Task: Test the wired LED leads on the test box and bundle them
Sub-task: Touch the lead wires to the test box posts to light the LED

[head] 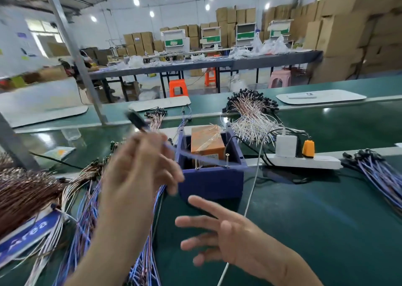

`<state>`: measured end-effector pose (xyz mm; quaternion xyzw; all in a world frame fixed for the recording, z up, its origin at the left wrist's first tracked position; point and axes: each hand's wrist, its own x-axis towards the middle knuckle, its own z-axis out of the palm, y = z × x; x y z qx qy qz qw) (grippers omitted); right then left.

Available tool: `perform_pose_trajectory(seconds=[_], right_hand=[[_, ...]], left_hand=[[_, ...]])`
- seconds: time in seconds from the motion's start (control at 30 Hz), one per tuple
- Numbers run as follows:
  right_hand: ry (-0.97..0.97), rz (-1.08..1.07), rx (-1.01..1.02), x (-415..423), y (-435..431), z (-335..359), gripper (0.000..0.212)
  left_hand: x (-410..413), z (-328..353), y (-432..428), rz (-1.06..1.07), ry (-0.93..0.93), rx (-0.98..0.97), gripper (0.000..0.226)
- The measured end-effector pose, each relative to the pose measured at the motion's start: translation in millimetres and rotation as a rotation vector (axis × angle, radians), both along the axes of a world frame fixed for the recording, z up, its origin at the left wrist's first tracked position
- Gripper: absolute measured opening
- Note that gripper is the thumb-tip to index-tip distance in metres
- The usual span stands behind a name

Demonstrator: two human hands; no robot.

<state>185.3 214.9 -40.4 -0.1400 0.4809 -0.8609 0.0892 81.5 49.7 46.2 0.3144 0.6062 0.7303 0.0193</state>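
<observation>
Green bench [304, 231] runs under both my arms, with the purple test box [213, 181] standing on it straight ahead. My left grip [139, 170] is raised just left of the box and curled around one LED lead [137, 120]. The lead's black head sticks up past my fingers, and its blue wire streaks down over the box's front rim by two upright metal pins [227, 160]. Motion blur hides whether the wire touches them. My right grip [228, 240] hovers lower, in front of the box, released with its fingers spread and holding nothing.

An orange block [206, 142] sits inside the box. A loose spread of blue leads [87, 220] lies on the bench beneath my left forearm, beside a copper-coloured bundle [26, 190] at the far left. Behind the box lies a pile of pale leads [252, 111] with black heads. To the right is a white power strip [304, 162] carrying a white adapter [286, 145] and an orange plug [308, 148]. Another blue bundle [378, 172] lies beyond it.
</observation>
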Motion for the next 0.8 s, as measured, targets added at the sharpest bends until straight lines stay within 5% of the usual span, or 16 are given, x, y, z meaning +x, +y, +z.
perform_pose_trajectory(seconds=[0.1, 0.23, 0.3, 0.53, 0.63, 0.8], right_hand=[[-0.121, -0.303, -0.090, -11, -1, 6, 0.076], [-0.162, -0.690, -0.237, -11, 8, 7, 0.037], [-0.181, -0.835, -0.294, -8, 12, 8, 0.038], [-0.230, -1.225, -0.031, -12, 6, 2, 0.041], [-0.160, -1.455, 0.010, -8, 10, 1, 0.022], [-0.081, -1.426, 0.162, -12, 1, -7, 0.035]], left_hand=[[12, -26, 16, -0.149, -0.156, 0.015, 0.031], [-9, -61, 25, 0.028, -0.390, 0.058, 0.026], [-18, -73, 23, 0.106, -0.407, 0.003, 0.030], [-11, -105, 21, 0.217, -0.074, -0.483, 0.033], [-11, -111, 21, 0.265, -0.001, -0.638, 0.036], [-3, -119, 27, 0.378, 0.179, -0.923, 0.019]])
